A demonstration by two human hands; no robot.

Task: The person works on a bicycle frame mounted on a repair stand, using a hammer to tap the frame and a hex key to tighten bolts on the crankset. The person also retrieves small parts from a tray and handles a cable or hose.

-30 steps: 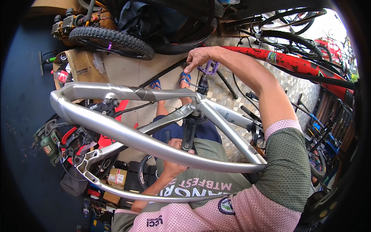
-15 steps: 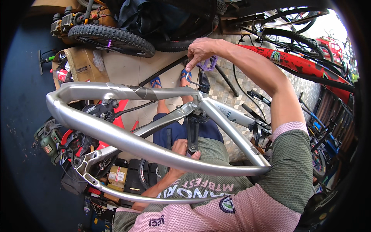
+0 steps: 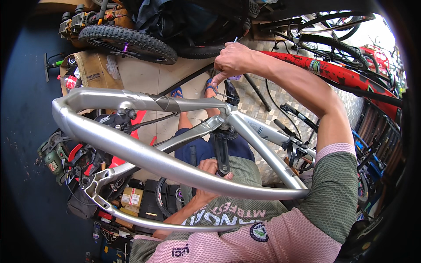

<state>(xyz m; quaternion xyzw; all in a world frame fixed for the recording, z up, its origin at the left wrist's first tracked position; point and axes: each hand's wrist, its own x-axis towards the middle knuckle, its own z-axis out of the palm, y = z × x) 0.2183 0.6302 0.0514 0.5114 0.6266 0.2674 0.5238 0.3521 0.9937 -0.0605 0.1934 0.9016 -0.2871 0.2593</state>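
Observation:
A silver bicycle frame (image 3: 144, 155) lies across my lap, its tubes meeting at the bottom bracket (image 3: 228, 111). My right hand (image 3: 234, 61) is stretched out over that junction, closed on a small tool with a purple part (image 3: 236, 77) and a thin metal shaft pointing down at the frame. My left hand (image 3: 209, 173) comes up from below between the tubes and wraps its fingers round the black crank arm (image 3: 220, 151). A black brake caliper (image 3: 117, 119) hangs on the frame's left end.
A knobby tyre (image 3: 127, 41) and a cardboard box (image 3: 94, 68) lie at the upper left. A red bike frame (image 3: 337, 72) and more wheels stand on the right. A green power tool (image 3: 55, 155) and small boxes (image 3: 131, 197) sit low left. My sandalled feet (image 3: 177, 93) rest on the floor.
My left hand has risen from under the lower tube and closed on the crank arm. My right hand has stayed over the bottom bracket, shifting only slightly.

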